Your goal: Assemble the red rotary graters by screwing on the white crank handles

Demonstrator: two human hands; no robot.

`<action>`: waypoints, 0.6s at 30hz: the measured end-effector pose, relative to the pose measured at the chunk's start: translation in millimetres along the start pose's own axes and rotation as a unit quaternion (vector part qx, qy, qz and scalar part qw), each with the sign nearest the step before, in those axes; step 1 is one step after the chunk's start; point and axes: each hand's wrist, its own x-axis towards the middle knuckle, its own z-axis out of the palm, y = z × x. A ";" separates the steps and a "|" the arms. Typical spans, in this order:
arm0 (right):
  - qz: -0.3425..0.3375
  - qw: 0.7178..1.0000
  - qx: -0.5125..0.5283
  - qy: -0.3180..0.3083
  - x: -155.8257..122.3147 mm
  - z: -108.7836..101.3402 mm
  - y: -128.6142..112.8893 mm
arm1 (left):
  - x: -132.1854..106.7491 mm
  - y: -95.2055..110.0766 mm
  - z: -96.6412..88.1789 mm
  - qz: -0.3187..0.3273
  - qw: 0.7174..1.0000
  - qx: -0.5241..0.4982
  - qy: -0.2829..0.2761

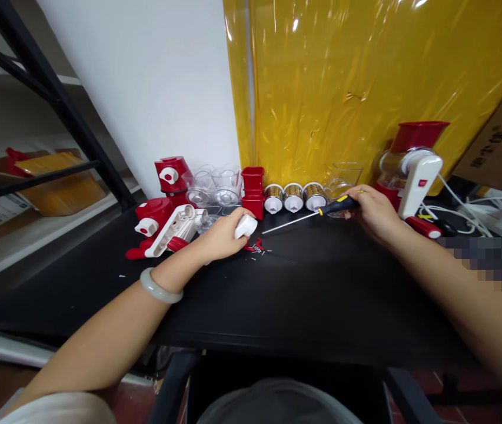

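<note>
My left hand is closed around a white plastic part, whose rounded end shows past the fingers. In my right hand is a screwdriver with a black and yellow handle, its long shaft pointing left toward the left hand. Just beyond the shaft's tip and below the white part lie several small screws and little red pieces on the black table. White crank arms with red handles lie left of my left hand.
Along the back stand red housings, clear plastic parts, red hoppers and grater drums. An assembled rotary grater stands at right near white cables. A shelf rack is at left, a cardboard box at right.
</note>
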 end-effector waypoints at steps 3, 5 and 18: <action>-0.011 1.000 0.025 0.004 0.5 -0.8 -2.4 | 0.4 5.6 -5.2 -0.009 0.998 -0.034 0.050; -0.027 0.998 0.050 0.007 0.4 -0.6 -6.1 | 0.7 10.4 -12.3 -0.034 0.992 -0.092 0.078; -0.091 0.987 0.133 0.008 -37.7 34.6 -50.8 | 0.2 31.9 -36.0 -0.090 0.806 -0.584 0.030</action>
